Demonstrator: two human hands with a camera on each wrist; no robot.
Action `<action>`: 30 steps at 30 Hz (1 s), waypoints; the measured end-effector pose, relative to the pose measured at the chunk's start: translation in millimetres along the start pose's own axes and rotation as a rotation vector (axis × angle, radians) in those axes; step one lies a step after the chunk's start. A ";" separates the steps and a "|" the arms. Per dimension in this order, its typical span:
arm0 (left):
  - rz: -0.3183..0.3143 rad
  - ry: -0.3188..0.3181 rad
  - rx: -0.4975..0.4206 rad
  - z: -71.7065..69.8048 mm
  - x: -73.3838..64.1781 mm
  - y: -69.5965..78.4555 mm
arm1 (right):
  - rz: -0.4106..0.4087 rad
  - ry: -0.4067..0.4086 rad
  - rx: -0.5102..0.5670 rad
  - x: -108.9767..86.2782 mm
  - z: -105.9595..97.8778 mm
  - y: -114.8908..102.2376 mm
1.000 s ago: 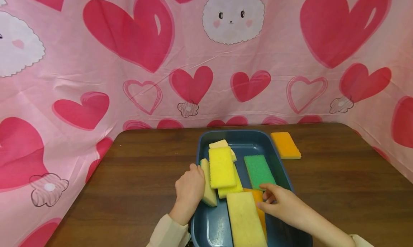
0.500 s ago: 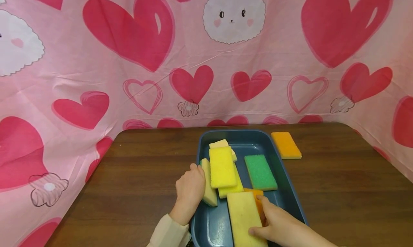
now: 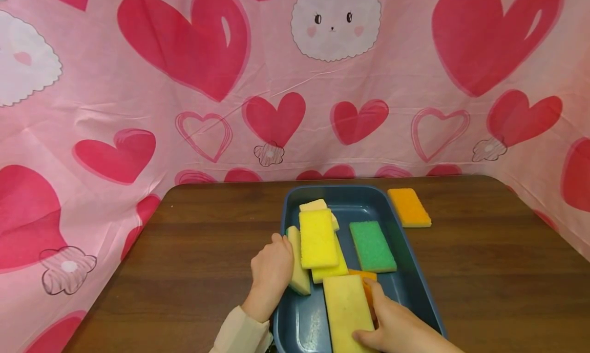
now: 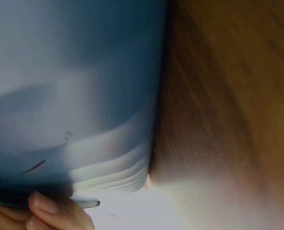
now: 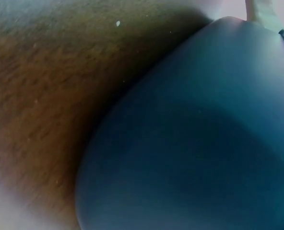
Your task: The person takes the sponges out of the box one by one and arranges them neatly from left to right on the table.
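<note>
Brown tabletop (image 3: 212, 230), right hand (image 3: 394, 322) pinching pale sponge (image 3: 345, 307), left hand (image 3: 272, 268) gripping tray (image 3: 310, 319), outer walls (image 4: 103, 96) only in wrist views

Smooth glossy tray (image 3: 306, 319), matt pale-yellow sponge (image 3: 346, 307), wood-grain table (image 3: 207, 240)

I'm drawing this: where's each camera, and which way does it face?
Head: on the head, facing forward and down at sponges in a blue tray; left hand and right hand show.
Left wrist: on that wrist, facing the tray's outside and table; fingers show, bottom left.
Right wrist: on that wrist, facing tray and table; no hand clearly shows.
Both wrist views share the tray and table.
</note>
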State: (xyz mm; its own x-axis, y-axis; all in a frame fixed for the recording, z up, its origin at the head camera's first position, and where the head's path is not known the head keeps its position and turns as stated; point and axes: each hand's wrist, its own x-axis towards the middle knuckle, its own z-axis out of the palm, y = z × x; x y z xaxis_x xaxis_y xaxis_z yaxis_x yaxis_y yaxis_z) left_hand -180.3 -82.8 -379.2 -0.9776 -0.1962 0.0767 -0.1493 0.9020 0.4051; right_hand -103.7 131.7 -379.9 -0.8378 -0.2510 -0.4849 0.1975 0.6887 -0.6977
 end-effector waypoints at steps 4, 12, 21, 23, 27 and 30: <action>0.002 0.002 0.000 -0.5 -0.3 0.3 | -0.026 0.021 -0.028 -0.2 1.6 2.4; 0.002 -0.017 -0.013 -0.9 -0.1 -0.5 | -0.058 0.042 -0.012 -2.4 3.7 3.8; -0.008 -0.036 -0.010 -1.3 0.4 -0.3 | -0.097 0.028 -0.058 -1.3 3.8 4.9; -0.003 -0.031 -0.010 -1.3 0.2 -0.3 | -0.112 0.017 -0.055 -0.9 3.1 6.6; -0.003 -0.032 -0.014 -1.7 0.1 -0.2 | -0.122 -0.016 -0.017 -1.6 1.8 10.1; -0.010 -0.040 -0.019 -2.2 0.2 -0.3 | -0.115 -0.034 -0.008 -2.2 1.6 11.5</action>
State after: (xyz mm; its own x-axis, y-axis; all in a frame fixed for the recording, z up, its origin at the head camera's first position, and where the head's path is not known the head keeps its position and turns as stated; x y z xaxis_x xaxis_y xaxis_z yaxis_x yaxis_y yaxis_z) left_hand -180.2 -84.0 -377.3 -0.9813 -0.1892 0.0361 -0.1565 0.8923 0.4234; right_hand -98.8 139.1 -387.8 -0.8368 -0.3513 -0.4199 0.0974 0.6594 -0.7455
